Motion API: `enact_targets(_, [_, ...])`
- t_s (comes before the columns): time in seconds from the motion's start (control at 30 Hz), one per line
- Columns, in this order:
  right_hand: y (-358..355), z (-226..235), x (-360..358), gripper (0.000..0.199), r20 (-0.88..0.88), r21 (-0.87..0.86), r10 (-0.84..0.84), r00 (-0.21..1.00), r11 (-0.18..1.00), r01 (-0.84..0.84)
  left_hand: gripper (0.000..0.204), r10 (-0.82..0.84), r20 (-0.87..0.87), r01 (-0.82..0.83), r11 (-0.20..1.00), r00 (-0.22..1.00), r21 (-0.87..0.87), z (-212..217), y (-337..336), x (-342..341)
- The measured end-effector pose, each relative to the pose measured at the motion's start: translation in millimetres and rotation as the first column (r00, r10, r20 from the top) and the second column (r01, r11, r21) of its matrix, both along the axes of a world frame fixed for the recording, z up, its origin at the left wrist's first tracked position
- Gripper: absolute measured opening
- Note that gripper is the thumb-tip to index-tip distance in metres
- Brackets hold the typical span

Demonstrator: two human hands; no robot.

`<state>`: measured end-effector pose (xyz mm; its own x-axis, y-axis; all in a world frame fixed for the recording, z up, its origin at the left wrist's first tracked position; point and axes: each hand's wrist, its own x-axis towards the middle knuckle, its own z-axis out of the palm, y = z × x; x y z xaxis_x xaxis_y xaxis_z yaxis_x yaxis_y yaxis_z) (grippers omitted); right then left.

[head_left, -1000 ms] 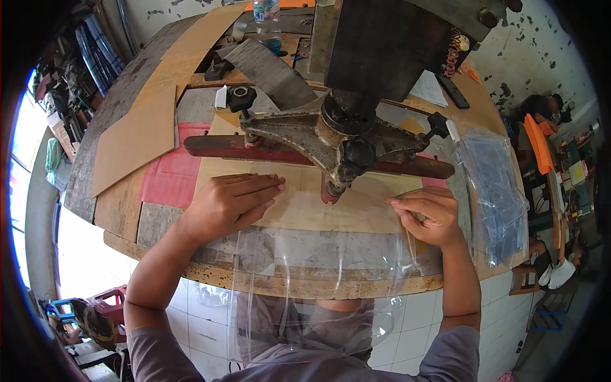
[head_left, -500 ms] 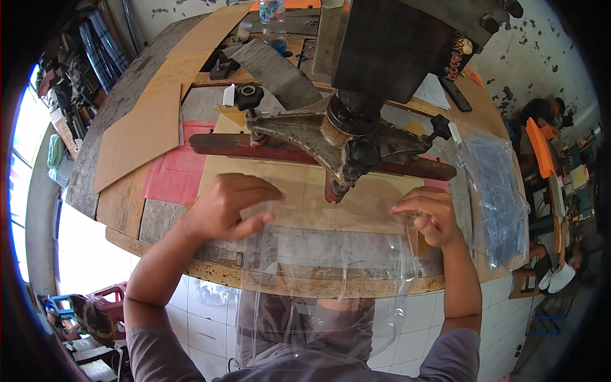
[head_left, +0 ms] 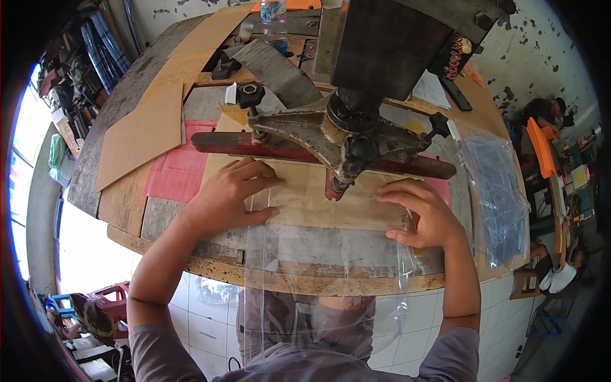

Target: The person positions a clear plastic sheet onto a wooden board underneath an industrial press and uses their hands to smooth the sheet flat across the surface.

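A clear plastic sheet [head_left: 318, 261] lies over the near edge of the work table and hangs down in front of my lap. My left hand [head_left: 238, 194] rests at its left side, thumb and fingers apart. At the right side my right hand [head_left: 425, 213] has its fingers spread, the thumb well away from the forefinger. Both hands are at the sheet's far part, over a yellowish board [head_left: 299, 184]. Just beyond them is the press head [head_left: 356, 137], with a long red-brown bar [head_left: 286, 151] across the board. Exactly where the sheet ends is hard to see.
A stack of clear plastic sheets [head_left: 493, 197] lies at the right. Brown boards [head_left: 143, 137] and a pink sheet [head_left: 175, 169] are at the left. Behind the press stand a water bottle [head_left: 273, 25] and a phone [head_left: 457, 95]. Another person [head_left: 547, 111] sits at the far right.
My left hand has shifted slightly forward and lowered, its thumb and fingers further apart. The right hand's bent fingers have spread open and moved a little left.
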<state>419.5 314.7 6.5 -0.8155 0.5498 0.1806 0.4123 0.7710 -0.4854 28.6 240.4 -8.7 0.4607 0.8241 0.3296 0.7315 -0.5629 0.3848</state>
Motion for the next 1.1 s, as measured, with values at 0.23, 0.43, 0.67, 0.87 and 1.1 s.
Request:
enact_targets(0.23, [-3,7,-2,0.079,0.07,-0.04,-0.061,0.996,0.997,0.064,0.058,0.049,0.166,-0.012,0.976,0.985,-0.219,0,-2,1])
enact_targets(0.43, [7,-3,13,0.086,-0.05,-0.351,-0.031,0.998,0.936,0.011,0.061,0.105,0.233,0.0,0.911,0.967,-0.413,2,-1,2])
enact_targets(0.67, [5,-6,16,0.081,-0.174,-0.662,-0.128,0.976,0.749,-0.019,0.058,0.172,0.552,0.241,0.767,0.816,-0.595,-3,0,-10])
enact_targets(0.87, [10,-4,23,0.06,-0.099,-0.77,-0.08,0.992,0.637,-0.026,0.048,0.196,0.677,0.385,0.697,0.71,-0.605,5,-2,-15])
enact_targets(1.1, [5,7,27,0.028,-0.169,-0.769,0.059,0.984,0.616,-0.169,0.045,0.204,0.812,0.461,0.737,0.546,-0.495,1,-3,-22])
